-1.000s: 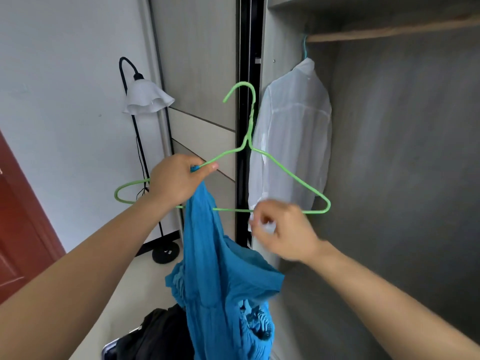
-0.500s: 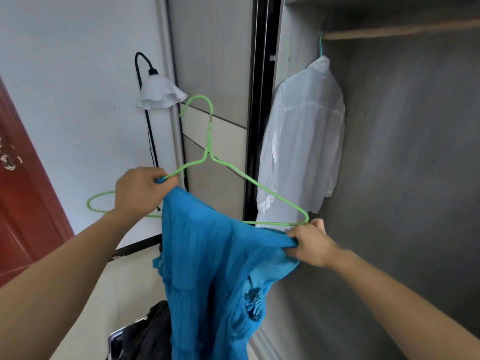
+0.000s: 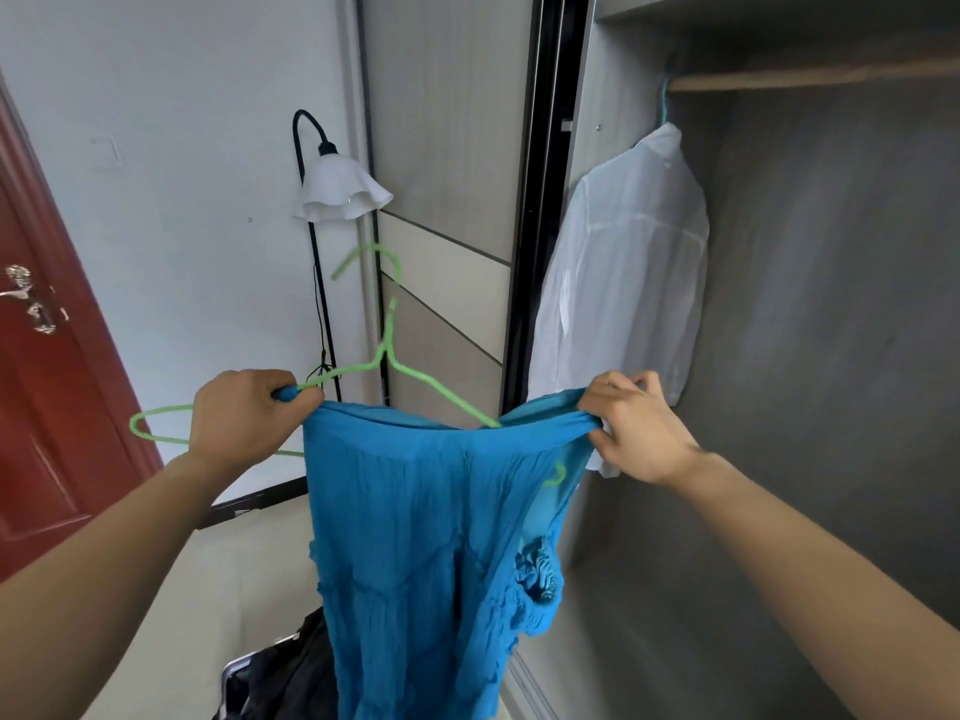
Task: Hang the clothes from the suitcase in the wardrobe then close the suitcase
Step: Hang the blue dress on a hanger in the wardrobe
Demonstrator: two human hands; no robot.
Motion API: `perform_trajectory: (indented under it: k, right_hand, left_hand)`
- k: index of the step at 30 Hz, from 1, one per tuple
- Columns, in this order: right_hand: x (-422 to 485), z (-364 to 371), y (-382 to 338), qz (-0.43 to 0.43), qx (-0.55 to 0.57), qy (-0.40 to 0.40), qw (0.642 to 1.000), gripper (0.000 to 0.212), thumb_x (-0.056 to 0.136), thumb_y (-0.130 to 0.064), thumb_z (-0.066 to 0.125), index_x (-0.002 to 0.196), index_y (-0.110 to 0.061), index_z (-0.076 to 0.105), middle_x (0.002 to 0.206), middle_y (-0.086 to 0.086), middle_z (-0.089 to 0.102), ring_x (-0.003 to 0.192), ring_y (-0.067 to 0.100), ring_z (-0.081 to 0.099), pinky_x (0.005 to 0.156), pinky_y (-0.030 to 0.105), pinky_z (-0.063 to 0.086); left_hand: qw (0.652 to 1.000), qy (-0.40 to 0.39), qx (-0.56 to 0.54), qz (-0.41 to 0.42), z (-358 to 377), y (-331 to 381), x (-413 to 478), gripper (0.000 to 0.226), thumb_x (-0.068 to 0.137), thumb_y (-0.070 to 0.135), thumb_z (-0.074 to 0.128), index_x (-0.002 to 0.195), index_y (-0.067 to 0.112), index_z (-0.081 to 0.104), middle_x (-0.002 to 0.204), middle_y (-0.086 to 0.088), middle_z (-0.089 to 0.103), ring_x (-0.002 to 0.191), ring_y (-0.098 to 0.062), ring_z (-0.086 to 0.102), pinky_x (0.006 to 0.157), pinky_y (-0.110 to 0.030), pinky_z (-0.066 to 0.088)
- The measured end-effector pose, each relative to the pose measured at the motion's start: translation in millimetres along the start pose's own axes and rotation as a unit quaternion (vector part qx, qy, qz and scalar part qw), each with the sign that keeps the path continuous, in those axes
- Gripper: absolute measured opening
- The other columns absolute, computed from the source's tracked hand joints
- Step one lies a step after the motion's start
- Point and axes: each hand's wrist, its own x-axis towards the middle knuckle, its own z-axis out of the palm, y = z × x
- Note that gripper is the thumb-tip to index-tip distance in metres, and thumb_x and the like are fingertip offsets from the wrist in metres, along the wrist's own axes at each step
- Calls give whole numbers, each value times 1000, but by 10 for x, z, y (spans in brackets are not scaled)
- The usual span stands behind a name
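A blue crinkled garment [image 3: 426, 537] hangs in front of me, its top edge stretched between both hands. My left hand [image 3: 244, 423] grips the green wire hanger [image 3: 387, 350] together with the garment's left corner. My right hand [image 3: 636, 426] pinches the right corner and draws the fabric over the hanger's right arm, whose tip shows through the cloth. A white shirt [image 3: 623, 272] hangs from the wooden rail [image 3: 810, 77] inside the open wardrobe. The suitcase [image 3: 234, 678] shows only as a corner with dark clothes at the bottom edge.
A black floor lamp with a white shade [image 3: 340, 192] stands against the wall left of the wardrobe's sliding door [image 3: 447, 148]. A red door [image 3: 47, 366] is at the far left. To the right of the white shirt, only grey back panel shows under the rail.
My right hand took the garment's right corner and pulled it up and right, spreading the top edge over the hanger. The hanger dropped lower and to the left.
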Motion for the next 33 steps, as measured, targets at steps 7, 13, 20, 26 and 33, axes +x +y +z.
perform_trajectory:
  k: [7,13,20,26,33]
  right_hand:
    - [519,-398,-255,187,308,26,933,20,83,-6,71,95,-20,78,85,-5,56,73,4,51,70,11,40]
    - [734,-811,-392,245,473,-96,841,21,83,8,63,98,-2,72,59,2,68,53,7,63,62,20,57]
    - [635,-911,-538,115,382,-186,898,20,89,-35,67,81,-18,75,72,-2,65,72,9,61,78,25,45]
    - [542,-956,-418,165,407,-96,893,31,95,-31,62,74,-10,70,48,-6,36,44,7,32,51,17,31]
    - [441,-1115,-230,201,353,-121,906,30,92,-37,63,73,-16,71,66,-9,62,72,5,57,76,19,45]
  left_hand:
    - [993,16,-118,-21,-18,270,40,38,70,39,51,47,10,39,43,3,28,45,-16,27,48,-27,25]
    - [984,5,-173,-45,91,425,51,53,80,21,68,43,20,31,38,5,28,44,-10,33,48,-28,21]
    - [978,-14,-202,-43,87,599,118,57,80,41,70,49,15,30,46,4,23,44,-10,23,50,-26,20]
    - [972,-80,-220,27,-14,435,209,62,75,61,64,49,12,37,47,3,30,45,-7,31,50,-25,24]
    - [978,-119,-166,51,211,317,241,58,78,65,53,60,9,49,52,1,41,52,-16,41,52,-29,29]
